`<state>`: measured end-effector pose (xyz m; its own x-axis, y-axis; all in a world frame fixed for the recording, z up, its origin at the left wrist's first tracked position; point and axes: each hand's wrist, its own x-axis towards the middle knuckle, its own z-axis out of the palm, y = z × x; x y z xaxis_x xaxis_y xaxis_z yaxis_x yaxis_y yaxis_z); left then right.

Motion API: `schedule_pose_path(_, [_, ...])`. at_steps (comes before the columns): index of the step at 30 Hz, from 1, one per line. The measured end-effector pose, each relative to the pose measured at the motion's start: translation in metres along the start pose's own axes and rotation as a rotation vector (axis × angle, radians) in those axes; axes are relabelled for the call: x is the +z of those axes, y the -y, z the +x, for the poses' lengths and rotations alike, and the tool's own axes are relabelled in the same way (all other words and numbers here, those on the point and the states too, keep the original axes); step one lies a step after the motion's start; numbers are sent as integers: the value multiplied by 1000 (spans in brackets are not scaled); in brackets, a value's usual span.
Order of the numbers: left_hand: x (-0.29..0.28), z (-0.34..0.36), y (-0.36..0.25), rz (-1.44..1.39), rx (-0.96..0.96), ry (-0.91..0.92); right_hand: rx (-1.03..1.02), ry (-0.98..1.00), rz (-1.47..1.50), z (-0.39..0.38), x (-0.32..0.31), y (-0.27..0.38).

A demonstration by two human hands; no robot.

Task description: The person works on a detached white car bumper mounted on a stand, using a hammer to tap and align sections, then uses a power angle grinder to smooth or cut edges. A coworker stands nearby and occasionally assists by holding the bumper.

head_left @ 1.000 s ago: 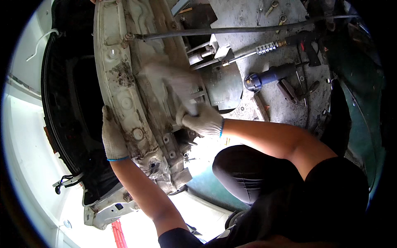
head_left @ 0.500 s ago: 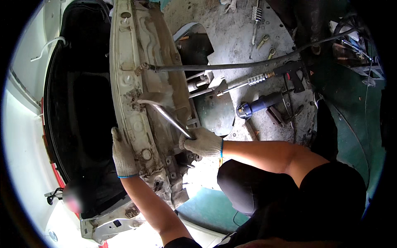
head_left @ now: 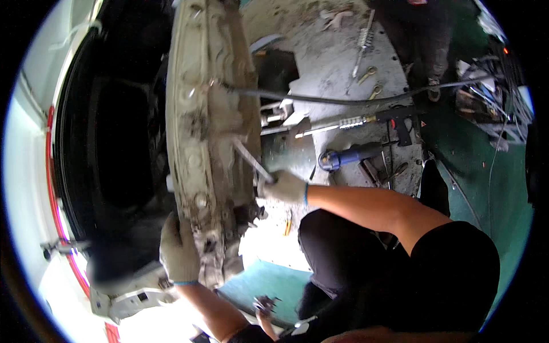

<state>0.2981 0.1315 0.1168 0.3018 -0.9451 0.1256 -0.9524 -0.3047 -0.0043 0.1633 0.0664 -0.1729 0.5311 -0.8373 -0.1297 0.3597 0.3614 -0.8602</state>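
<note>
A long beige car body panel (head_left: 194,154), rust-stained and dented, stretches down the picture in front of me beside a dark car opening. My right hand (head_left: 284,187), in a whitish knit glove, is wrapped round the metal handle of a hammer (head_left: 252,159). Motion smears the hammer's head, which is over the panel's rusty face. My left hand (head_left: 180,251), gloved too, rests at the panel's lower left edge with its fingers extended and thumb apart. No tool shows in it.
A dark hose or bar (head_left: 320,99) crosses from the panel to the right. On the grey platform (head_left: 337,63) lie a blue power tool (head_left: 349,157), a black gun-like tool (head_left: 400,117) and wrenches (head_left: 368,74). Another person's shoe (head_left: 434,88) stands at the upper right.
The hammer's head has moved right across the panel in the picture. My left hand has slid down along the edge. The whole view has shifted, and a bare forearm appears at the bottom.
</note>
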Motion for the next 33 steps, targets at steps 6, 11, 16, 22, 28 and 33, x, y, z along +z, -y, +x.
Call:
schedule_pose_path(6, [38, -16, 16, 330, 306, -404, -79, 133, -218, 35, -7, -22])
schedule_pose_path(11, [52, -29, 38, 282, 291, -548, -116, -66, -78, -10, 1, 31])
schedule_pose_path(16, [55, -28, 29, 240, 249, -579, -430, -44, -224, -23, -12, 15])
schedule_pose_path(22, [59, -28, 31, 210, 272, -644, -252, 7, -591, -18, -31, 18])
schedule_pose_path(28, [56, -28, 26, 188, 276, -665, -187, 60, -799, 4, -40, 18])
schedule_pose_path(33, [51, -27, 24, 197, 244, -662, -482, -7, -549, -15, -39, 22])
